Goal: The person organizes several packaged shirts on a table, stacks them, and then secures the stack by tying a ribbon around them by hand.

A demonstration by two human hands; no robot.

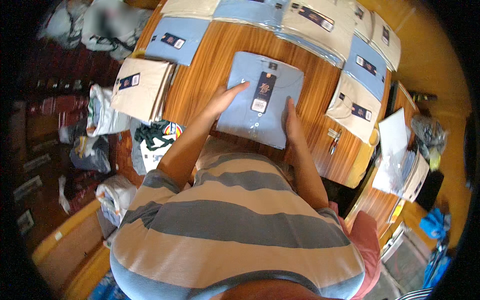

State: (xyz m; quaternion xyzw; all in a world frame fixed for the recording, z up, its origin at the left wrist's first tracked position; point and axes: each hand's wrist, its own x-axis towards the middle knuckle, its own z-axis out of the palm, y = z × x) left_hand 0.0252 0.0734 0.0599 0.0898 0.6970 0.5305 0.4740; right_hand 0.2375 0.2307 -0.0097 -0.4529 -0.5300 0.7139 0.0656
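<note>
Between my two hands lies a folded light-blue shirt (240,105) in clear wrapping, near the table's front edge. A dark hang tag (263,91) with a white label sits at its middle. My left hand (226,101) grips the shirt's left edge, thumb stretched over the top and the other fingers hidden. Along the right edge my right hand (293,121) holds it, thumb up against the side and fingers mostly hidden beneath. The shirt's near part reaches toward my body. I cannot tell whether it is one shirt or a thin stack.
Folded shirt stacks ring the brown wooden table (187,92): beige (137,92) and blue (180,37) at left, beige (320,25) at back, blue (364,65) and beige (352,105) at right. A pen (335,143) lies near the right edge. Stuffed bags (107,110) stand left.
</note>
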